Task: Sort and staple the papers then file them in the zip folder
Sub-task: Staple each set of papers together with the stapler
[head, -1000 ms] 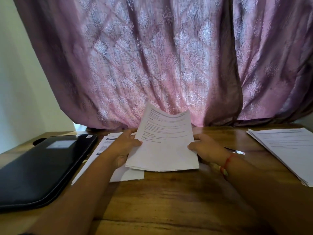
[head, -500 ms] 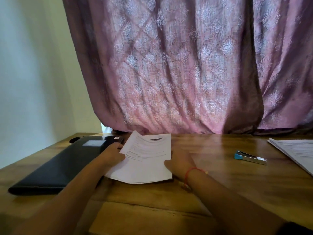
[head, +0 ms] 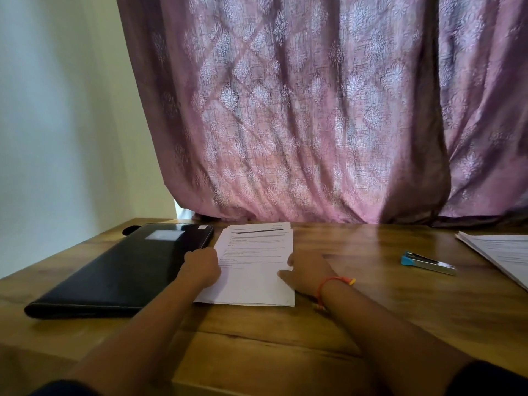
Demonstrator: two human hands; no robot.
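At the far left a flat black zip folder (head: 123, 270) lies shut on the brown wooden surface (head: 357, 318). Just beside it, the left hand (head: 201, 267) rests on the left edge of a small stack of white printed papers (head: 254, 267); its fingers look curled, but whether they pinch the sheets cannot be told. The right hand (head: 307, 271) presses the right edge with thumb on top. The sheets are light, limp and apt to slide or fan, so they are best held at both long edges, squared. Further right lies a blue and silver stapler (head: 427, 262), well apart, then a second pile of white papers (head: 503, 257).
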